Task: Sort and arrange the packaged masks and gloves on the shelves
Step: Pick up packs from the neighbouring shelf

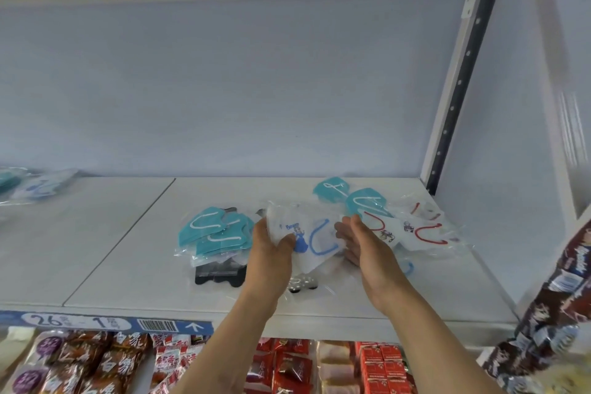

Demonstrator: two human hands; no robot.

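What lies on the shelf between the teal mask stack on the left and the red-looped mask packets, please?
The head view shows the white blue-looped mask packet, gripped by the left hand, with the right hand beside it.

two bare forearms, left hand and right hand, no sleeves, rings or watch.

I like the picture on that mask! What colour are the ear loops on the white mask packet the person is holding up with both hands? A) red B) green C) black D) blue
D: the white mask packet held between the left hand and the right hand shows a blue loop; the red-looped packets lie on the shelf to the right.
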